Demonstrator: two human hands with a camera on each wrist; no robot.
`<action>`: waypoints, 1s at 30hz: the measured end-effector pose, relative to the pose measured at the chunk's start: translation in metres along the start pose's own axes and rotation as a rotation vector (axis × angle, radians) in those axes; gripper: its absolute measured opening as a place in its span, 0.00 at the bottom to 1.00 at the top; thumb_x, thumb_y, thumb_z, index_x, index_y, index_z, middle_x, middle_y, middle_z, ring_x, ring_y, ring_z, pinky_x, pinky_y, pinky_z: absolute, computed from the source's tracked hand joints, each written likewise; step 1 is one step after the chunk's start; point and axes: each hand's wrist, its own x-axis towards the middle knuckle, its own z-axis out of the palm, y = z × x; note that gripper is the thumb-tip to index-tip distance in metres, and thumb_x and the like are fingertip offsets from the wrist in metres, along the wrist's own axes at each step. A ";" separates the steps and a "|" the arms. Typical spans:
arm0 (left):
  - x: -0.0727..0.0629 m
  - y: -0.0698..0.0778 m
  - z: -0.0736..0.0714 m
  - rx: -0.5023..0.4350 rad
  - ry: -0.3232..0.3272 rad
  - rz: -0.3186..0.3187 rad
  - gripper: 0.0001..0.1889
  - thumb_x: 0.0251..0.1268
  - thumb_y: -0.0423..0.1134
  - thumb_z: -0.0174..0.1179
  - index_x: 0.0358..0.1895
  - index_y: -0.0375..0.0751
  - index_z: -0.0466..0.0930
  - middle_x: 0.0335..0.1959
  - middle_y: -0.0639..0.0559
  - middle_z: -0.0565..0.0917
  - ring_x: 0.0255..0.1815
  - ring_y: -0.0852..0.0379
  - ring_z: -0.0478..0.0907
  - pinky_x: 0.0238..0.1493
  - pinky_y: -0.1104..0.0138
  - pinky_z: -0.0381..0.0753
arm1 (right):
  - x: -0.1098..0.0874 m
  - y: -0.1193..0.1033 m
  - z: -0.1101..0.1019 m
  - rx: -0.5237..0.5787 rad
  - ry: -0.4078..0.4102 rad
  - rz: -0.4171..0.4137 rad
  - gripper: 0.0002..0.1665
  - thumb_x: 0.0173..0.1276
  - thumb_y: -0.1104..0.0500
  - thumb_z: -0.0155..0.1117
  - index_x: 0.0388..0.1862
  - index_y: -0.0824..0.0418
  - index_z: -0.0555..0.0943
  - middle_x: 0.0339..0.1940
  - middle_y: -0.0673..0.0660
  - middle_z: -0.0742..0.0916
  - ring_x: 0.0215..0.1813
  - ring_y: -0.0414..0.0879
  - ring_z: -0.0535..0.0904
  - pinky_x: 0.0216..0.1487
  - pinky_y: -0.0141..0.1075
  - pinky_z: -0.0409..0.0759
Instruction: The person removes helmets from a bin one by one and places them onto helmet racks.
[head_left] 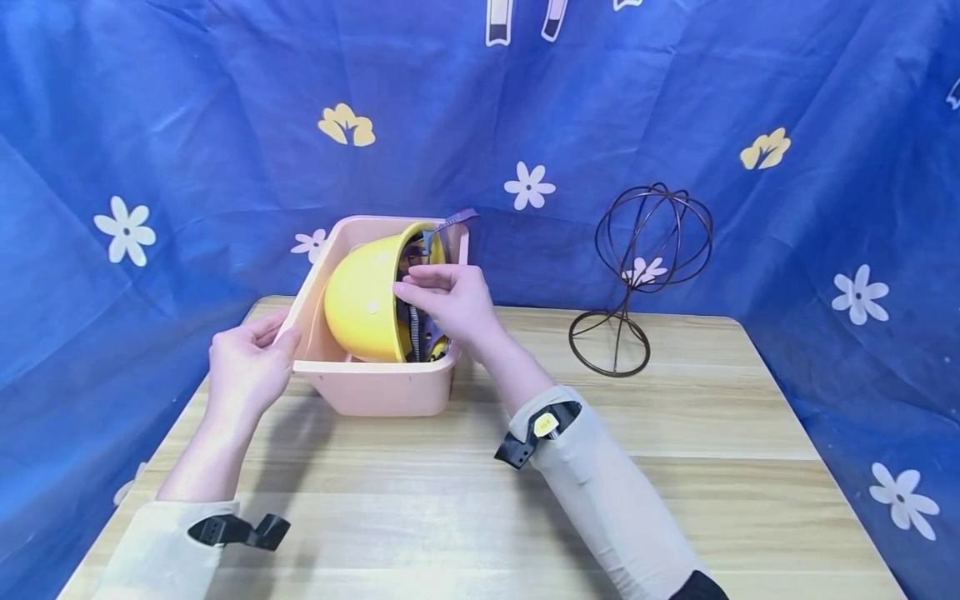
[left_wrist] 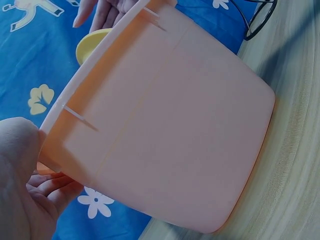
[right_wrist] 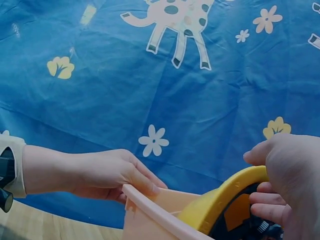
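A yellow hard hat point(head_left: 365, 296) lies on its side in a pink plastic bin point(head_left: 375, 393), its open underside facing right. Black straps and a ratchet-like band point(head_left: 415, 333) show inside it. My left hand point(head_left: 250, 362) grips the bin's left rim, the thumb on one side and the fingers on the other. At the hat's brim is my right hand point(head_left: 453, 304). In the right wrist view, its thumb is outside the brim and its fingers point(right_wrist: 270, 212) are inside; I cannot tell whether they pinch it. A purple-blue strap point(head_left: 456, 218) sticks out over the bin's back right corner.
To the right, a dark wire stand point(head_left: 630, 279) with a round cage top and ring base stands on the wooden table point(head_left: 675, 467). Behind and at both sides hangs a blue cloth point(head_left: 420, 108) printed with flowers. The bin is near the table's back edge.
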 end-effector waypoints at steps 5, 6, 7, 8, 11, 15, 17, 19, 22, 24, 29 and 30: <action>0.000 -0.001 -0.001 -0.001 0.003 0.002 0.23 0.78 0.45 0.60 0.69 0.39 0.82 0.57 0.37 0.86 0.50 0.63 0.86 0.40 0.81 0.80 | 0.003 0.000 0.009 0.014 0.000 0.012 0.22 0.69 0.61 0.77 0.58 0.73 0.86 0.47 0.61 0.92 0.49 0.48 0.91 0.52 0.32 0.86; -0.001 -0.001 -0.002 -0.001 0.003 0.002 0.23 0.78 0.45 0.60 0.69 0.39 0.82 0.57 0.36 0.86 0.50 0.63 0.85 0.40 0.81 0.80 | 0.003 0.000 0.011 0.023 -0.003 0.021 0.22 0.69 0.61 0.77 0.58 0.73 0.86 0.47 0.61 0.93 0.49 0.51 0.91 0.51 0.33 0.87; -0.001 -0.001 -0.002 -0.002 0.001 0.001 0.23 0.78 0.45 0.60 0.69 0.39 0.82 0.57 0.36 0.85 0.50 0.63 0.85 0.40 0.81 0.80 | 0.004 0.001 0.013 0.031 -0.005 0.033 0.22 0.69 0.62 0.77 0.58 0.73 0.86 0.46 0.61 0.93 0.48 0.53 0.91 0.50 0.34 0.87; -0.001 -0.001 -0.002 -0.004 -0.001 0.001 0.23 0.78 0.45 0.60 0.69 0.38 0.82 0.57 0.36 0.85 0.50 0.63 0.85 0.40 0.81 0.80 | 0.005 0.002 0.014 0.038 -0.009 0.045 0.22 0.70 0.61 0.77 0.57 0.74 0.86 0.45 0.61 0.93 0.47 0.54 0.91 0.49 0.35 0.88; -0.002 0.001 -0.002 -0.004 -0.006 0.001 0.24 0.78 0.45 0.60 0.70 0.38 0.82 0.57 0.36 0.85 0.51 0.62 0.86 0.41 0.81 0.80 | 0.006 0.004 0.018 0.035 -0.015 0.079 0.22 0.69 0.61 0.78 0.57 0.72 0.87 0.43 0.59 0.93 0.43 0.52 0.92 0.47 0.36 0.89; -0.003 0.004 -0.001 -0.011 -0.009 0.010 0.24 0.78 0.46 0.60 0.69 0.37 0.82 0.57 0.36 0.86 0.49 0.64 0.86 0.41 0.81 0.81 | 0.007 0.005 0.022 -0.008 -0.021 0.116 0.23 0.68 0.59 0.79 0.58 0.70 0.88 0.41 0.56 0.93 0.41 0.45 0.91 0.47 0.36 0.88; -0.003 0.003 -0.001 -0.014 -0.007 0.012 0.24 0.78 0.45 0.61 0.69 0.37 0.82 0.57 0.36 0.86 0.49 0.65 0.86 0.41 0.81 0.81 | 0.008 0.006 0.023 -0.016 -0.029 0.129 0.24 0.68 0.58 0.79 0.59 0.71 0.87 0.41 0.56 0.93 0.41 0.45 0.91 0.48 0.36 0.88; -0.003 0.003 -0.001 -0.013 -0.004 0.014 0.24 0.78 0.45 0.61 0.69 0.37 0.82 0.57 0.36 0.85 0.48 0.65 0.86 0.41 0.81 0.81 | 0.008 0.005 0.023 -0.025 -0.035 0.134 0.24 0.69 0.58 0.79 0.59 0.71 0.87 0.41 0.56 0.93 0.41 0.47 0.91 0.48 0.36 0.88; -0.003 0.002 -0.001 -0.004 0.002 0.013 0.24 0.78 0.46 0.61 0.69 0.38 0.82 0.57 0.36 0.85 0.50 0.61 0.86 0.41 0.81 0.81 | 0.010 0.004 0.023 0.010 -0.052 0.152 0.24 0.69 0.60 0.78 0.58 0.72 0.87 0.41 0.57 0.93 0.41 0.49 0.92 0.49 0.37 0.88; -0.003 0.002 -0.001 -0.002 0.004 0.012 0.24 0.78 0.46 0.61 0.69 0.38 0.82 0.57 0.36 0.86 0.51 0.60 0.86 0.41 0.81 0.81 | 0.012 0.003 0.023 0.032 -0.057 0.164 0.22 0.69 0.62 0.77 0.57 0.73 0.87 0.40 0.57 0.93 0.41 0.50 0.92 0.48 0.38 0.89; -0.003 0.003 -0.001 -0.014 -0.002 0.004 0.24 0.77 0.45 0.62 0.70 0.37 0.81 0.58 0.37 0.85 0.54 0.56 0.86 0.43 0.79 0.81 | 0.014 0.001 0.025 0.013 -0.048 0.159 0.17 0.70 0.65 0.76 0.53 0.73 0.88 0.37 0.56 0.93 0.39 0.48 0.92 0.46 0.41 0.90; -0.003 0.003 -0.001 -0.014 -0.002 0.003 0.24 0.78 0.46 0.62 0.70 0.37 0.81 0.59 0.37 0.85 0.54 0.55 0.86 0.43 0.79 0.81 | 0.014 0.000 0.026 -0.003 -0.045 0.149 0.16 0.70 0.65 0.75 0.53 0.73 0.88 0.37 0.57 0.93 0.39 0.48 0.92 0.46 0.42 0.90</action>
